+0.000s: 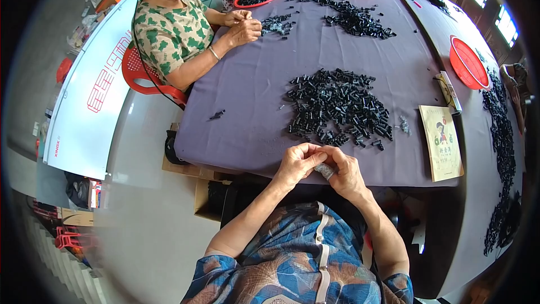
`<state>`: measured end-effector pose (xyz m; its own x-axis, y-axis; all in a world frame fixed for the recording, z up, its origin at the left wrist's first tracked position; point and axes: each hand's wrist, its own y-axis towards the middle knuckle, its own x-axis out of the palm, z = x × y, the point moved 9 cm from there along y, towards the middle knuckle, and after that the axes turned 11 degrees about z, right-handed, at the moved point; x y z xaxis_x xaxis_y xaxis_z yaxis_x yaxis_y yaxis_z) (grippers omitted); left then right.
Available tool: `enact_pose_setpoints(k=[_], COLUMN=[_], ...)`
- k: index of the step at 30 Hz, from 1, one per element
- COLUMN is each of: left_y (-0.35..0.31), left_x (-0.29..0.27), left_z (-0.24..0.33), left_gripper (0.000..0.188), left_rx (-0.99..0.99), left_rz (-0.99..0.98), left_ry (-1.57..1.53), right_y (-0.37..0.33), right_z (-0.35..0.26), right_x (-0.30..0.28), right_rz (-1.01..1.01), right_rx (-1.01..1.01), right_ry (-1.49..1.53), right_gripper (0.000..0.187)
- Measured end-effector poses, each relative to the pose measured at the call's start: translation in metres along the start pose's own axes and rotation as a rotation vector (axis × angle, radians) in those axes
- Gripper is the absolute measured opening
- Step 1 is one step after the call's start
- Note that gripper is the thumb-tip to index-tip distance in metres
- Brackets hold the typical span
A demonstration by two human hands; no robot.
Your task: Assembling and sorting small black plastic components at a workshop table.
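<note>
Several pale, clear bits (324, 170) sit bunched against the palm side of the right hand (347, 175), just below its pinching thumb and forefinger, with its lower fingers closed around them. The left hand (295, 164) brings its fingertips together against the right's, just above the bunch; whether they grip a piece I cannot tell. Both hands are at the near edge of the purple-grey tablecloth (242, 107). Just beyond lies a heap of small black tubes (337, 104), with a yellow booklet (444, 143) to its right. Farther off, at the left, sits a co-worker (171, 39).
</note>
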<state>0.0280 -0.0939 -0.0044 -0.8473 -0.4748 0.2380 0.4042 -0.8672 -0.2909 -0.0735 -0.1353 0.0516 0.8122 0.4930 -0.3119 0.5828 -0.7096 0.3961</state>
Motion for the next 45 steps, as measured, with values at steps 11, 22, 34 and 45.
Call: enact_pose_setpoints(k=[11,22,34,45], left_y=[0.0018,0.0021,0.0018,0.0005], left_x=[-0.0008,0.0006,0.0005,0.0001], left_z=[-0.0022,0.0003,-0.0030,-0.0059], left_gripper=[0.016,0.014,0.012,0.011], left_rx=[-0.023,0.001,-0.054,-0.047], left_rz=[-0.030,-0.023,-0.057,-0.064], left_ry=[-0.008,0.020,-0.016,-0.028], right_y=[0.0016,-0.0010,0.0002,0.0002], right_z=[-0.0083,-0.0050,-0.0018,-0.0052], right_x=[0.0000,-0.0020,-0.0013,-0.0023], right_rz=[0.043,0.071,0.066,0.084], right_rx=[-0.070,-0.057,-0.056,-0.104], right_ry=[-0.090,-0.129,-0.099,-0.106], right_gripper=[0.048,0.052,0.053,0.045])
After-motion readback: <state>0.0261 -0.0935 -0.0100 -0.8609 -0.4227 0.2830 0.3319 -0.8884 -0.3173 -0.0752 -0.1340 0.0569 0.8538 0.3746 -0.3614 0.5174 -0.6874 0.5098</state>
